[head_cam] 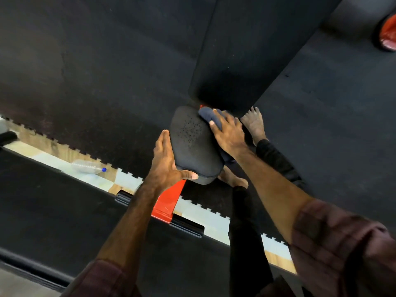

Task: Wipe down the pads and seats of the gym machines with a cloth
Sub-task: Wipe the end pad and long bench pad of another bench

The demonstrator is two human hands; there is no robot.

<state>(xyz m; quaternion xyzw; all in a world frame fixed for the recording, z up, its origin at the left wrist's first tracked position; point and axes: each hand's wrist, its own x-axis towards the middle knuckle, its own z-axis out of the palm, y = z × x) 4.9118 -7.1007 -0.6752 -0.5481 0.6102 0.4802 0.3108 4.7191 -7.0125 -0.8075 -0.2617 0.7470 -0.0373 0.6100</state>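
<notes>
head: cloth [209, 115] under right hand [228, 133] fingers [216, 116]

Dark rubber mat flooring [107, 61] covers most of the room, its jigsaw-toothed edges meeting a strip of pale tile and wood floor [192, 205] running diagonally. A clear plastic bottle [89, 166] with a blue cap lies on that strip. Light is dim and even.
</notes>
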